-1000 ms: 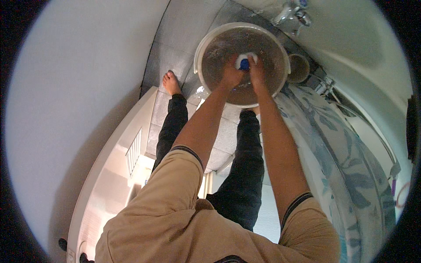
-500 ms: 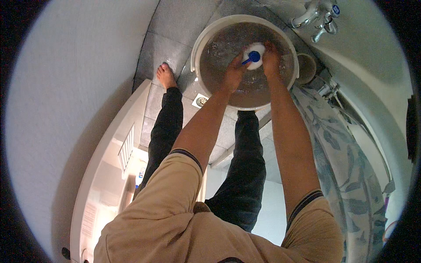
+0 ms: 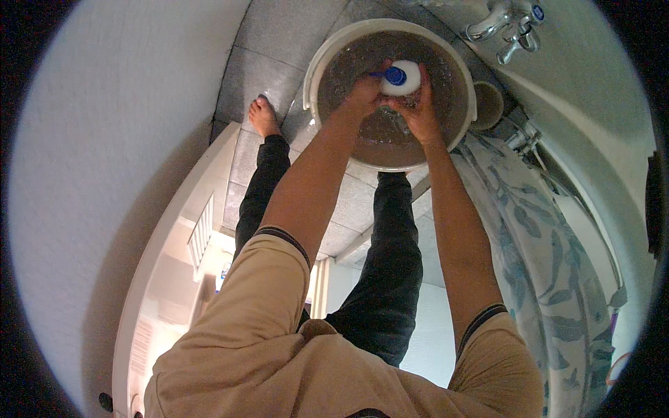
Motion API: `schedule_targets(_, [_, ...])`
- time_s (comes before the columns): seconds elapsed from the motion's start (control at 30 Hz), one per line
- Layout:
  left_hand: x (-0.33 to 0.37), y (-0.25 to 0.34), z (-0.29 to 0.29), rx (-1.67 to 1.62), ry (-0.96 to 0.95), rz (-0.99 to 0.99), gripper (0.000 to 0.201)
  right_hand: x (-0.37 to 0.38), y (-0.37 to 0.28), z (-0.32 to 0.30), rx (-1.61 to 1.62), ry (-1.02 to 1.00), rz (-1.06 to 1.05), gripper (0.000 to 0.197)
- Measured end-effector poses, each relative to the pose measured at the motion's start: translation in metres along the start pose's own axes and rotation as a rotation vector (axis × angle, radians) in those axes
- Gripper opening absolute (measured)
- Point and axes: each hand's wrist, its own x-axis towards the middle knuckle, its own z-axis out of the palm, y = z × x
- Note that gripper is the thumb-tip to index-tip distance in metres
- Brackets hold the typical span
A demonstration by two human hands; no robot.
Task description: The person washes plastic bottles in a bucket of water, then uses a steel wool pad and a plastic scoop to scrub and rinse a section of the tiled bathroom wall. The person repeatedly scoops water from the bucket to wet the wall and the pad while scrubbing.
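A white pump bottle (image 3: 408, 84) with a blue pump head (image 3: 395, 75) is held upright, top toward me, over or partly in the murky water (image 3: 380, 150) of a large pale bucket (image 3: 313, 87). Its blue spout points left. My left hand (image 3: 364, 95) is closed against the bottle's left side, near the spout. From the right, my right hand (image 3: 419, 117) grips the bottle's near right side, thumb across the front and fingers along its right edge. The bottle's lower part is hidden, so I cannot tell how deep it sits.
A chrome tap (image 3: 505, 28) juts from the wall at upper right. A smaller round container (image 3: 486, 106) stands right of the bucket. A leaf-patterned curtain (image 3: 536, 244) hangs along the right. My bare foot (image 3: 263, 117) is on grey floor tiles (image 3: 265, 73), left of the bucket.
The bottle has turned, its spout swinging from lower left to left, and it looks slightly larger. My right hand has come round from its far right side to its near side.
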Motion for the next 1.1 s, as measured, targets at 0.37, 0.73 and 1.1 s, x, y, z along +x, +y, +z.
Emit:
schedule_targets(0.37, [-0.003,0.005,0.000,-0.022,0.032,-0.077,0.036,0.017,0.032,-0.037,-0.343,0.071,0.225,0.048])
schedule_targets(0.73, [-0.026,-0.033,0.016,0.259,-0.037,0.335,0.049,0.028,0.018,-0.014,0.102,0.354,0.503,0.037])
schedule_targets(1.1, [-0.011,-0.020,0.028,0.552,0.165,0.260,0.037,0.026,0.021,-0.043,0.472,0.230,0.697,0.037])
